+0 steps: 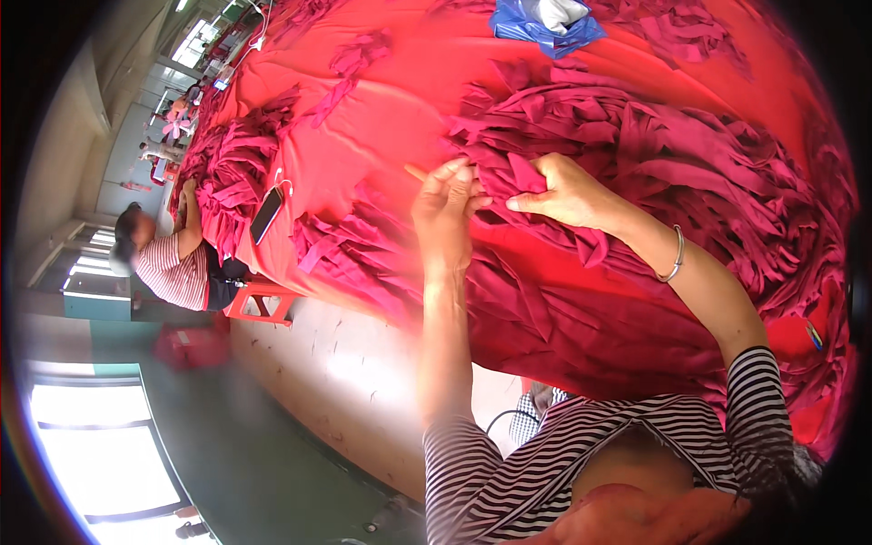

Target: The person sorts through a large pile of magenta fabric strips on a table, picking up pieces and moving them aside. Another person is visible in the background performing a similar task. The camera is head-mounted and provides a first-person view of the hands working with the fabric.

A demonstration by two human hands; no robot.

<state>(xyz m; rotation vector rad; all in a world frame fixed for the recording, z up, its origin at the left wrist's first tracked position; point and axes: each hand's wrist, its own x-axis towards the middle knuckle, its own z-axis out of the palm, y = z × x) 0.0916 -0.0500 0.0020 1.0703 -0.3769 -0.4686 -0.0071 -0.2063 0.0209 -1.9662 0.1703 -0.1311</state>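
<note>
Person in striped shirt (173, 272) seated far left | phone (266, 214) on red bench (381, 109) | left hand (443, 213) pinching strip end | right hand (565, 193) gripping dark red strips (636, 163) piled mid-bench | blue bag (545, 25) up top

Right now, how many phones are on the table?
1. A dark phone lies on the red cloth near the table's left edge, by the seated co-worker, well left of both hands. Others may be hidden under the fabric strips.
</note>
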